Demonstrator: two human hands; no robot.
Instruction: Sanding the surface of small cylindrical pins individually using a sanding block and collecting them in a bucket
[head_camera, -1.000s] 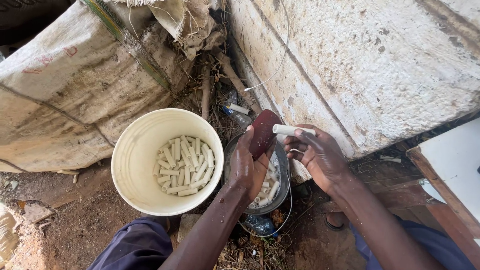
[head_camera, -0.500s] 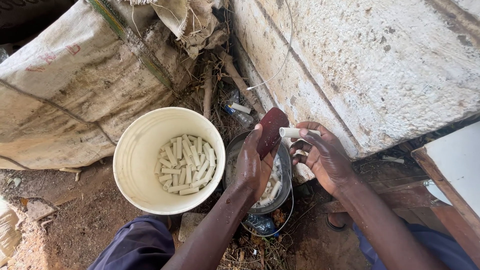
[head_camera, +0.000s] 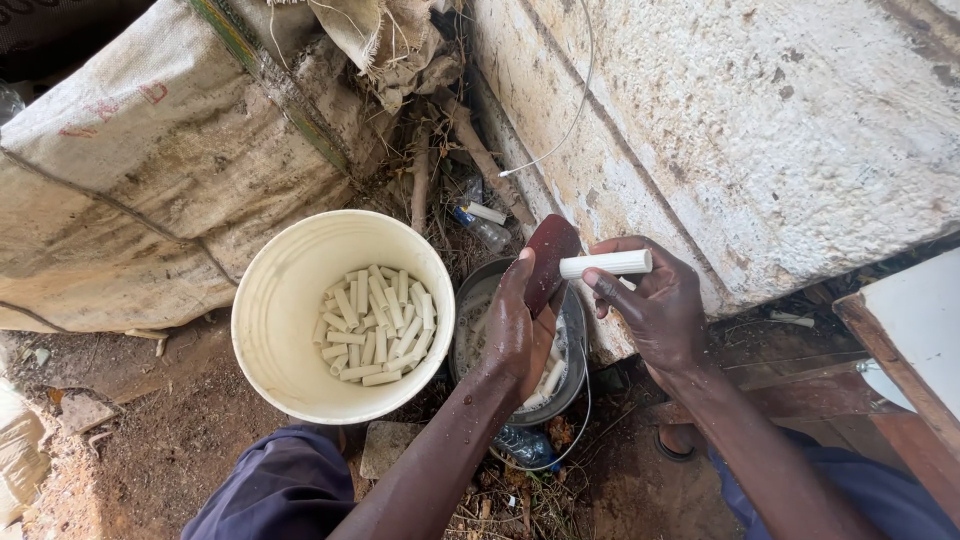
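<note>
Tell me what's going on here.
A person crouches by a wall over two containers. The left hand holds a dark red pad, and the right hand holds a white tube with its end against the pad. Below them a metal bowl holds more tubes, and a white bucket beside it holds a pile of them.

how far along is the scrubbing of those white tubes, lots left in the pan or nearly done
Done: the white bucket holds a pile of short white tubes.
In hand: the right hand holds one white tube against a dark red pad gripped by the left hand.
Left: the grey pan under the hands shows a few more tubes in water; the hands hide the rest, so the count is unclear.
</note>
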